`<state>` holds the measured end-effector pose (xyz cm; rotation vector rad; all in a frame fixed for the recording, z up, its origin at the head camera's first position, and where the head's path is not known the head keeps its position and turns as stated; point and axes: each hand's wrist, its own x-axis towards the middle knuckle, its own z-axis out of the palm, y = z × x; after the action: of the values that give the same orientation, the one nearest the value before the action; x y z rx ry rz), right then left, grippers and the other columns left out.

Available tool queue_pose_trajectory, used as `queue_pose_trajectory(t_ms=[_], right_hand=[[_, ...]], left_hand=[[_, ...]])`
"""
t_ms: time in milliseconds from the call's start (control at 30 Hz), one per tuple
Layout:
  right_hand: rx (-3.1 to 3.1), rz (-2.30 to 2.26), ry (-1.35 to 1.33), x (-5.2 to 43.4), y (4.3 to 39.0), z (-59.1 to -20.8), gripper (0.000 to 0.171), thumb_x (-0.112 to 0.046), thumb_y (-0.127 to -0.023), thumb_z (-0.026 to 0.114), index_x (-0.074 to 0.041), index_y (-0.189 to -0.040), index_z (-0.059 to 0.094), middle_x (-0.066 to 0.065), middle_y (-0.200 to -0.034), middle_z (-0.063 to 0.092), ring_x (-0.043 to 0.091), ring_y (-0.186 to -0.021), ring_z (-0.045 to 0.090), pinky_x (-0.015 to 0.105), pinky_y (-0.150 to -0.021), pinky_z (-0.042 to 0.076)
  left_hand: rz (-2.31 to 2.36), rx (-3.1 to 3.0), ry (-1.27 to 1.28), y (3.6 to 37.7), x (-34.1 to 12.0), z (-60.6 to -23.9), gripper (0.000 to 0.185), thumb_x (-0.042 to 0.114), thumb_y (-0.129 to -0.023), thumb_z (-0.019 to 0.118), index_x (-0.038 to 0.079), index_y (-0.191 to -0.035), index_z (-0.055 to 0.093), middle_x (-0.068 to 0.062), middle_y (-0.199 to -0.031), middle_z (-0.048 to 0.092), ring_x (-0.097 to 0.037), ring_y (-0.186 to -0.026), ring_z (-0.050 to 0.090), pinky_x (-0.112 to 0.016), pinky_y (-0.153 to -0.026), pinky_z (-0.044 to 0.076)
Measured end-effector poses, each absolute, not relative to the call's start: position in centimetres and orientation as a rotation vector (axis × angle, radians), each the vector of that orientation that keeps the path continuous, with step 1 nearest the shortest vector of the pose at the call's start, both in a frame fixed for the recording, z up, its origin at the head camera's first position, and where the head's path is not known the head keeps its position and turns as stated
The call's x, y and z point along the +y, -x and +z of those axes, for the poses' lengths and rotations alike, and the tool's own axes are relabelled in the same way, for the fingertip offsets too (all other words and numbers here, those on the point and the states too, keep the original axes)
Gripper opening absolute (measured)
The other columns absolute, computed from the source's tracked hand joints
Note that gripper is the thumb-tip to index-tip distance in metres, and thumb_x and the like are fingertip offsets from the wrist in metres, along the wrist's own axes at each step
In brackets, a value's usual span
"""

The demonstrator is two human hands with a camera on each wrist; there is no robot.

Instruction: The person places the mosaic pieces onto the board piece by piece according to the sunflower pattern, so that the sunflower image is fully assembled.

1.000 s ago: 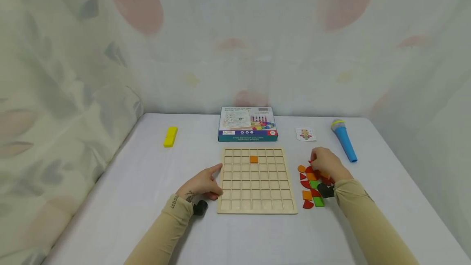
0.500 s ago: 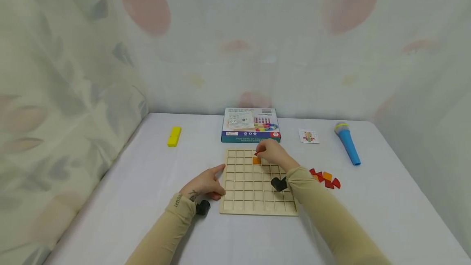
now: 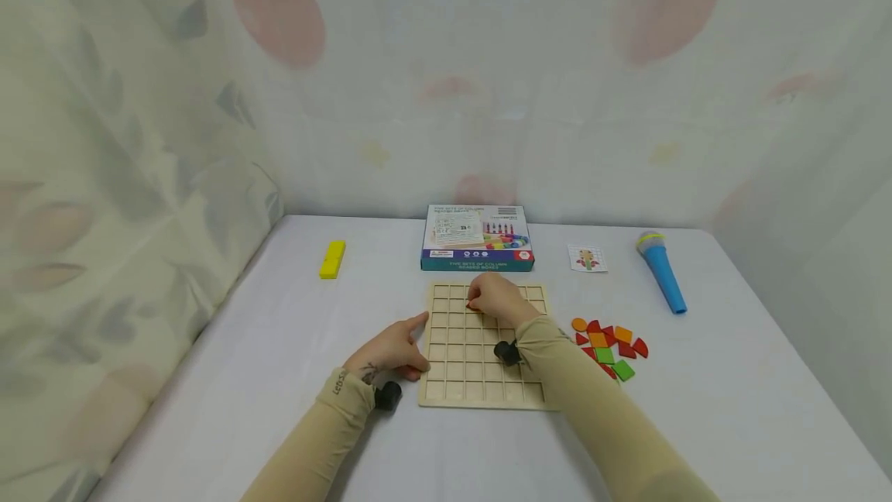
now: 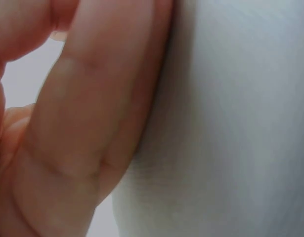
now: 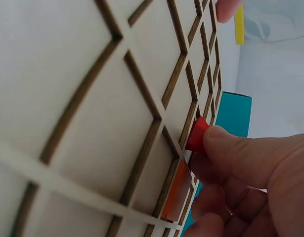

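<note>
A pale wooden grid board (image 3: 446, 370) lies on the table between my hands. At its left edge rests my left hand (image 3: 387, 348), index finger stretched out and thumb touching the rim. My right hand (image 3: 499, 298) is over the board's upper rows and pinches a small red tile (image 5: 195, 137) between thumb and fingers. In the right wrist view that red tile is at a cell beside the orange tile (image 5: 176, 191), which sits in the grid. The head view hides the orange tile behind the right hand. The left wrist view shows only close, blurred fingers (image 4: 87, 108) against white cloth.
Loose red, orange and green tiles, including a green tile (image 3: 623, 369), lie right of the board. Behind stand a flat toy box (image 3: 478, 263), a picture card (image 3: 588, 259) and a blue toy microphone (image 3: 663, 277). A yellow block (image 3: 332, 259) lies at the left.
My right hand has gone from the loose tiles leftward to the board with the red tile, then slightly further left past the orange tile. The left hand stays at the board's edge.
</note>
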<state>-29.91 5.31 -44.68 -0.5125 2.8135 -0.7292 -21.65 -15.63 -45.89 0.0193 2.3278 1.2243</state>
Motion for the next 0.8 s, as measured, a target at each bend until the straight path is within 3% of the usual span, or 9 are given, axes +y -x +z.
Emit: queue_pose_trajectory(t_ms=[600, 800], right_hand=[[2.879, -0.650, 0.502, 4.90, 30.23, -45.17, 0.010, -0.017, -0.084, 0.064, -0.015, -0.078, 0.071, -0.002, -0.081, 0.066, 0.013, -0.068, 0.054, 0.028, -0.061, 0.045], [2.896, -0.683, 0.499, 5.15, 30.04, -44.90, 0.014, -0.017, -0.086, 0.062, -0.013, -0.096, 0.071, 0.002, -0.094, 0.066, 0.016, -0.079, 0.058, 0.032, -0.069, 0.049]], left_hand=[[1.242, 2.305, -0.028, 21.66, -15.60, -45.94, 0.099, -0.001, -0.067, 0.075, 0.016, -0.149, 0.021, -0.007, -0.062, 0.054, -0.013, -0.045, 0.055, -0.025, -0.048, 0.051], [1.240, 2.309, -0.038, 21.64, -15.66, -46.01, 0.098, -0.001, -0.068, 0.074, 0.015, -0.149, 0.021, -0.008, -0.062, 0.055, -0.013, -0.045, 0.055, -0.025, -0.048, 0.051]])
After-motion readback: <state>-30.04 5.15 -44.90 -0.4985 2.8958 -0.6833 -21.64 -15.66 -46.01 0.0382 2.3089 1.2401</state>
